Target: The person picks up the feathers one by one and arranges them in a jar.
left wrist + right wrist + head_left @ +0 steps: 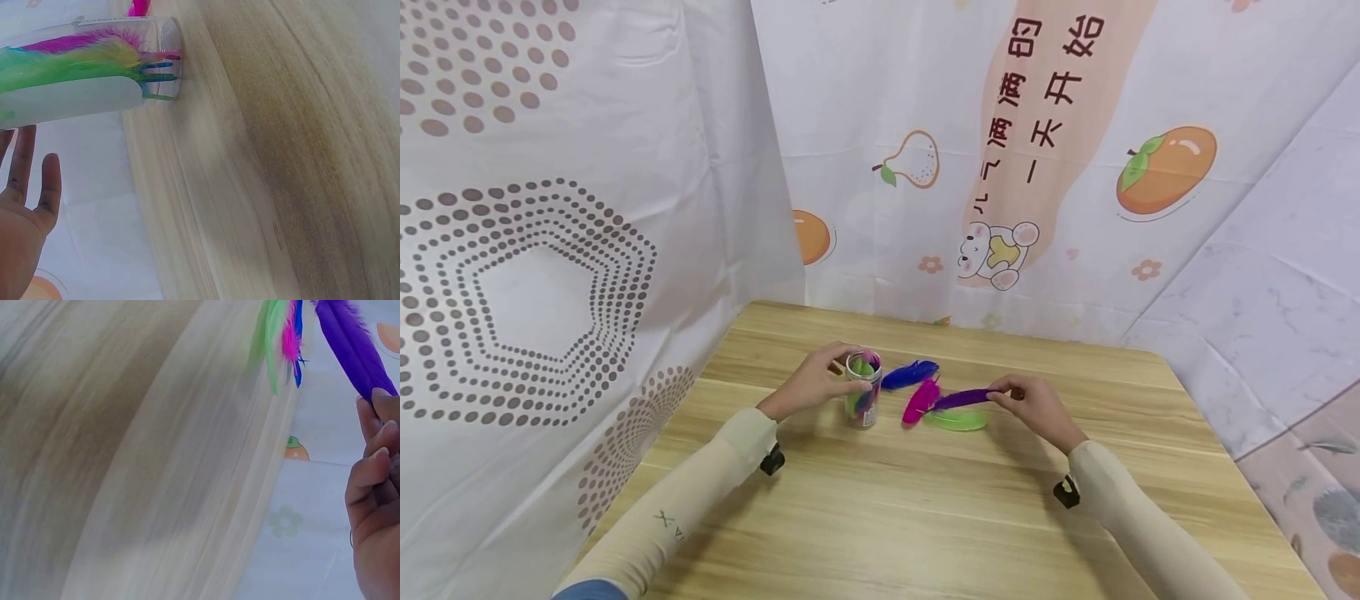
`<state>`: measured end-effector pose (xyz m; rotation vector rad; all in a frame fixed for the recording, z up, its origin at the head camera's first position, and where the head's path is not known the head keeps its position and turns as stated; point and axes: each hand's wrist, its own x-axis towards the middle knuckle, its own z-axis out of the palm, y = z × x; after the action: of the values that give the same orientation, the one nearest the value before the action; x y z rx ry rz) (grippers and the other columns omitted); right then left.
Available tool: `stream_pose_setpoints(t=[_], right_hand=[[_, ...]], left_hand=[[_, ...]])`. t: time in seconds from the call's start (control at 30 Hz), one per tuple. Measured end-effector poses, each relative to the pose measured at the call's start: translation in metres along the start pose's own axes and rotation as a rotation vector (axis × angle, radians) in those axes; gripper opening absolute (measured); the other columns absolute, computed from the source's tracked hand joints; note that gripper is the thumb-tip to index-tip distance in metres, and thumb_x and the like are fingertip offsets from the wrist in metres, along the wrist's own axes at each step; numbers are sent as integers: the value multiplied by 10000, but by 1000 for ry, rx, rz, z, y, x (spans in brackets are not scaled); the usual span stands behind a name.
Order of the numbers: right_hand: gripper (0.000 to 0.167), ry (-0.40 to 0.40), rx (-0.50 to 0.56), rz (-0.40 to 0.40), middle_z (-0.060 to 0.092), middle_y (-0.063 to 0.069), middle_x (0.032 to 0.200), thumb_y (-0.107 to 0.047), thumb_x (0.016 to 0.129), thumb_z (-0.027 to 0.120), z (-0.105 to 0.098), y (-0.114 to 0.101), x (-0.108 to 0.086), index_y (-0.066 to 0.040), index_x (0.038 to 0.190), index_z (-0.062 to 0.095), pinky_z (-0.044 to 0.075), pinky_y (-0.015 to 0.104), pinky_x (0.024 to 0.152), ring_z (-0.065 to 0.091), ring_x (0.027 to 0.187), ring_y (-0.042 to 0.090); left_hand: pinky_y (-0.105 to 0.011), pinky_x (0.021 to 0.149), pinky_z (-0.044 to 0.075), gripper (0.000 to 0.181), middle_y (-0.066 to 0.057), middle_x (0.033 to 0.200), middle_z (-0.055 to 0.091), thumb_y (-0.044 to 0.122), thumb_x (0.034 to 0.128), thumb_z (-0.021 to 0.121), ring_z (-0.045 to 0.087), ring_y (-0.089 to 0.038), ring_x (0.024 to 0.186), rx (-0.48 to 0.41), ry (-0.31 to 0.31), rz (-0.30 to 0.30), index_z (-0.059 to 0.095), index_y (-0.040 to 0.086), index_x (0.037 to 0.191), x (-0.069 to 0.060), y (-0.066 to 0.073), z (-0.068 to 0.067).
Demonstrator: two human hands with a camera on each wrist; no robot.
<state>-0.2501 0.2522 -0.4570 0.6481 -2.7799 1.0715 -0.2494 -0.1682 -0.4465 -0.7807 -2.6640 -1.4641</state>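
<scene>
My left hand [814, 383] holds a clear jar [862, 408] with thumb and fingers around its upper part; green, pink and blue feathers stand inside. In the left wrist view the jar [75, 69] shows feather quills at its base. A purple feather [961, 399] is pinched by its end between thumb and fingertips of my right hand [1037, 407], its other end over the loose feathers. The right wrist view shows the same purple feather [356, 347] in the fingers. Beneath and beside it lie a magenta feather [921, 402], a light green feather [958, 421] and a blue feather [910, 375].
The wooden table [880, 517] carries all of these things. Behind it hangs a white cloth [865, 75] with fruit prints and writing, and at the left a cloth [542, 300] with brown dots.
</scene>
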Motion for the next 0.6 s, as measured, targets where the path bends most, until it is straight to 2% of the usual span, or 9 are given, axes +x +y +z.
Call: stream_pose_setpoints(t=[0.23, 0.6], right_hand=[[64, 34, 5, -2, 563, -36, 638, -224, 950, 773, -2, -3, 2, -169, 973, 796, 336, 254, 497, 416, 551, 99], [106, 60, 3, -1, 624, 57, 687, -250, 964, 757, -3, -6, 5, -153, 993, 786, 349, 259, 509, 437, 572, 114]], left_hand=[[-430, 964, 497, 518, 112, 1250, 619, 532, 879, 787, 577, -149, 1108, 0, 1, 2, 634, 321, 1326, 0, 0, 0], [-423, 965, 492, 506, 110, 1245, 618, 498, 887, 794, 572, -146, 1110, -3, 0, 3, 633, 315, 1330, -1, 1, 1]])
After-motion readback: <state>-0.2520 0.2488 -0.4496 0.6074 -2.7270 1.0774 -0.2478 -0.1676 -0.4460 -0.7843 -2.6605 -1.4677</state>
